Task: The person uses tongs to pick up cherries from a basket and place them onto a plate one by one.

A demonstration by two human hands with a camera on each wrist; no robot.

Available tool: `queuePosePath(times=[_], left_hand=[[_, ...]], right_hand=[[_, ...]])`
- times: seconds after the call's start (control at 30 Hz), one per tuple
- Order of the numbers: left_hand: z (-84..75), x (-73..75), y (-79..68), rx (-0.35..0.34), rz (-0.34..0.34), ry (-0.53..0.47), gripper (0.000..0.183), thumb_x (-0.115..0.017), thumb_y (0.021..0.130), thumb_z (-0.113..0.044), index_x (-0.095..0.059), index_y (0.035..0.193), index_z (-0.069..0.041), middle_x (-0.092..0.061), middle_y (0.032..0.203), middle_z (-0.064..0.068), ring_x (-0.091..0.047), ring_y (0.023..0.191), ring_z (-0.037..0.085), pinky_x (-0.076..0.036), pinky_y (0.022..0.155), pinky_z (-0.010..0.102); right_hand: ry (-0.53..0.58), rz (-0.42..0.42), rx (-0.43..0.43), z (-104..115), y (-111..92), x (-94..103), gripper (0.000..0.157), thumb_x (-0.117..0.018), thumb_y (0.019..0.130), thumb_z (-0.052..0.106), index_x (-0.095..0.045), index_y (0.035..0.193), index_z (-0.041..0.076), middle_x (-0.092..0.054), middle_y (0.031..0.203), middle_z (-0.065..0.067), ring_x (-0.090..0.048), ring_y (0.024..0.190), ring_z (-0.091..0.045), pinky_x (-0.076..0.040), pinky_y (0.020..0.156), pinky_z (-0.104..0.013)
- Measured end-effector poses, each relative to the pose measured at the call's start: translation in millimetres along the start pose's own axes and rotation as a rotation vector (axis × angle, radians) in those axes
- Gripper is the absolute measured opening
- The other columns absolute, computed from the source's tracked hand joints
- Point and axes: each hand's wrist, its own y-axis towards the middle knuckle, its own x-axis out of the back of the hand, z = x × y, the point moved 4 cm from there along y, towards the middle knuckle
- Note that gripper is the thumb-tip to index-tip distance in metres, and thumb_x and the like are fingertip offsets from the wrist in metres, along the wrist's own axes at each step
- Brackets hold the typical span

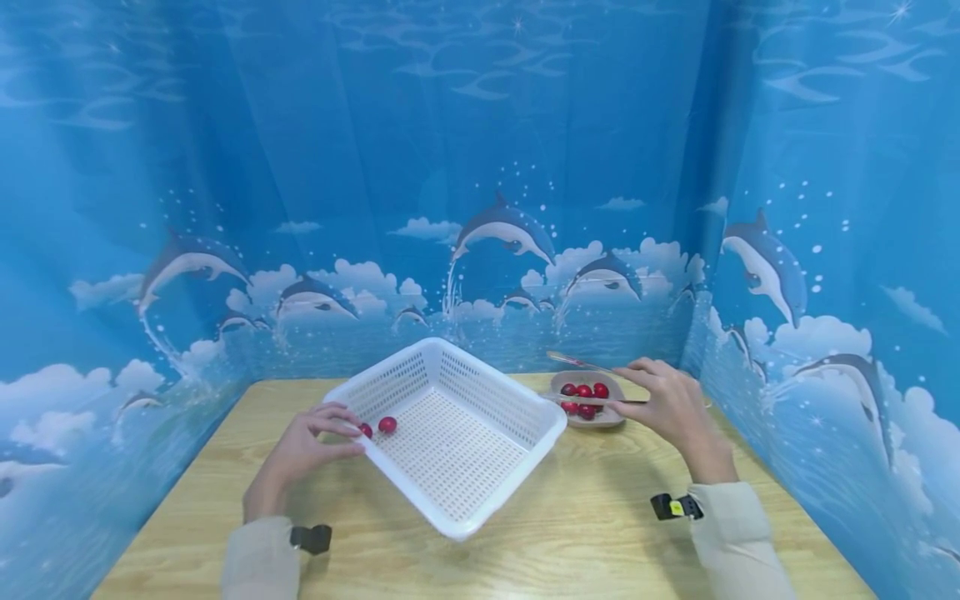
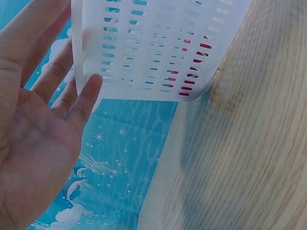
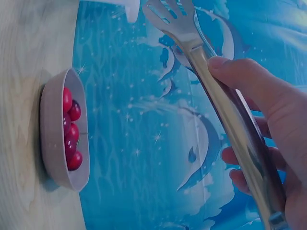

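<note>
2 round red fruits (image 1: 387,425) lie inside the white basket (image 1: 450,457), toward its 9 to 10 o'clock and close to the wall; 1 is partly hidden by the rim. The basket, slotted in its walls and base, is near the middle of the bench (image 1: 570,533), turned so that a corner points to 6 o'clock. At its 9 o'clock edge the left hand (image 1: 318,437) holds the rim, the wall caught between lightly bent digits. Through the slots near that grip, the left wrist view shows bits of red.

At the basket's 2 to 3 o'clock sits a beige bowl (image 3: 52,139) with at least 6 more fruits (image 3: 70,146) heaped in it; a full count cannot be made. The right hand (image 1: 663,400), at the bowl's 3 o'clock, has its thumb and fingers round metal tongs (image 3: 240,129). The 2 arms of the tongs stand apart, 1 crossing over the bowl in the head view, the other angled toward 10 o'clock. Both hands are only partly closed.

Black straps (image 1: 310,538) and pale sleeves (image 1: 262,558) show at the wrists. At 12 o'clock hangs a blue sheet (image 1: 360,192) printed with dolphins.
</note>
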Motion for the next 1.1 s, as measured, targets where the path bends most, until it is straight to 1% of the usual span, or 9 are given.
queuePosePath(times=[0.3, 0.53, 0.77, 0.9, 1.03, 1.1], left_hand=[[-2.1, 1.1, 0.7, -0.005, -0.003, 0.005, 0.025, -0.091, 0.077, -0.019, -0.081, 0.097, -0.007, -0.073, 0.122, 0.016, -0.049, 0.136, 0.04, -0.035, 0.116, 0.072], [-3.1, 1.1, -0.4, -0.005, -0.003, 0.009, 0.024, -0.091, 0.077, -0.02, -0.082, 0.096, -0.008, -0.074, 0.121, 0.015, -0.05, 0.135, 0.04, -0.035, 0.115, 0.073], [-2.6, -0.2, -1.6, 0.015, -0.003, -0.001, 0.026, -0.091, 0.078, -0.023, -0.082, 0.098, -0.01, -0.074, 0.123, 0.013, -0.049, 0.137, 0.039, -0.035, 0.114, 0.073], [-2.2, -0.2, -1.2, 0.006, -0.005, 0.004, 0.025, -0.091, 0.078, -0.022, -0.082, 0.098, -0.01, -0.074, 0.122, 0.014, -0.049, 0.136, 0.039, -0.036, 0.114, 0.073], [-1.4, -0.3, -0.5, -0.015, -0.013, 0.01, 0.024, -0.091, 0.078, -0.021, -0.082, 0.097, -0.009, -0.074, 0.12, 0.014, -0.05, 0.134, 0.038, -0.037, 0.114, 0.072], [-1.6, -0.4, -0.6, -0.013, -0.014, 0.011, 0.024, -0.091, 0.078, -0.021, -0.082, 0.097, -0.01, -0.074, 0.121, 0.014, -0.05, 0.134, 0.038, -0.037, 0.113, 0.072]], right_hand=[[0.048, -0.005, 0.019, 8, 4, 4.2, 0.05, -0.098, 0.064, 0.031, -0.08, 0.107, 0.012, -0.076, 0.095, -0.008, -0.067, 0.069, -0.019, -0.046, 0.047, -0.024], [0.079, 0.02, 0.038, 15, 6, 5.5, 0.047, -0.097, 0.066, 0.03, -0.08, 0.106, 0.012, -0.075, 0.096, -0.007, -0.067, 0.071, -0.017, -0.049, 0.051, -0.023], [0.108, 0.021, 0.048, 22, 7, 6.6, 0.047, -0.097, 0.065, 0.029, -0.081, 0.105, 0.01, -0.075, 0.095, -0.007, -0.063, 0.067, -0.014, -0.045, 0.05, -0.021], [0.111, 0.022, 0.06, 26, 9, 5.6, 0.049, -0.097, 0.065, 0.03, -0.08, 0.107, 0.011, -0.075, 0.095, -0.007, -0.061, 0.064, -0.012, -0.042, 0.049, -0.019], [0.122, 0.026, 0.072, 31, 10, 3.7, 0.051, -0.097, 0.065, 0.031, -0.08, 0.109, 0.011, -0.075, 0.095, -0.006, -0.062, 0.065, -0.012, -0.045, 0.05, -0.019], [0.13, 0.028, 0.081, 33, 10, 2.4, 0.052, -0.098, 0.065, 0.031, -0.08, 0.109, 0.012, -0.075, 0.094, -0.005, -0.063, 0.066, -0.012, -0.047, 0.052, -0.019]])
